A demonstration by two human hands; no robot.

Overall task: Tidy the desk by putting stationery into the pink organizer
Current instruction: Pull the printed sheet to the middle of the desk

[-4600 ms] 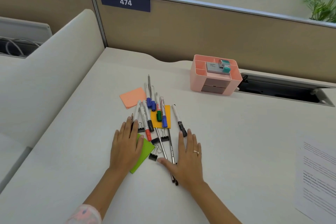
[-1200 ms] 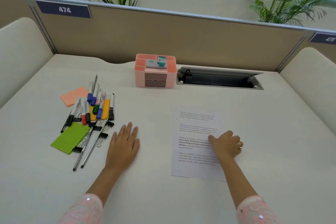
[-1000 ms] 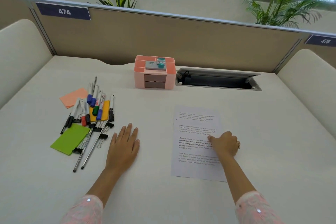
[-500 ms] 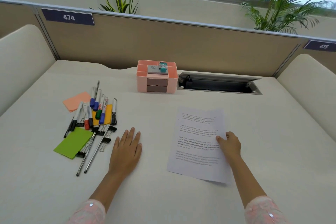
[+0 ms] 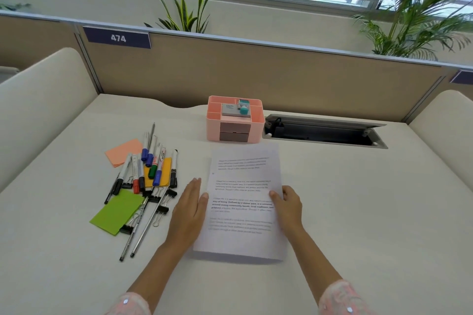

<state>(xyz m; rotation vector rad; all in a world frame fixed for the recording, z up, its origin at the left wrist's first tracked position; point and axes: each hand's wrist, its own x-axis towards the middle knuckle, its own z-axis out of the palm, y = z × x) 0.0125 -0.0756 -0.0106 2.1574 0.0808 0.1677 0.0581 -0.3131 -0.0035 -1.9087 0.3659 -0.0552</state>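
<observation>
Desk (image 5: 358,212), off-white, w/ tan partition (image 5: 256,77) at back, label "474" upper left. Open cable tray (image 5: 322,133) recessed in desk at back, just right of pink organizer (image 5: 235,124).

Printed sheet (image 5: 243,202) lies mid-desk, its far edge close in front of organizer; near edge casts a shadow, looks slightly lifted. R hand (image 5: 288,206) pinches sheet's right edge, thumb on top of the print, other fingers under/behind the paper. L hand (image 5: 190,208) flat, fingers straight & together, at sheet's left edge; thumb tip touches the paper, nothing gripped.

Pink organizer stands at back centre, 2 grey drawers facing front; grey box + teal item sit in top compartments, exact compartment can't tell.

Stationery pile left of L hand, well apart from organizer: green sticky pad (image 5: 116,211) nearest, orange pad (image 5: 125,152) farthest, yellow pad (image 5: 160,170) under markers (image 5: 153,161) (blue, green, red, black caps). Two long thin pens (image 5: 139,233) angle toward near edge. Black binder clips (image 5: 163,198) scattered btw pads and L hand.
</observation>
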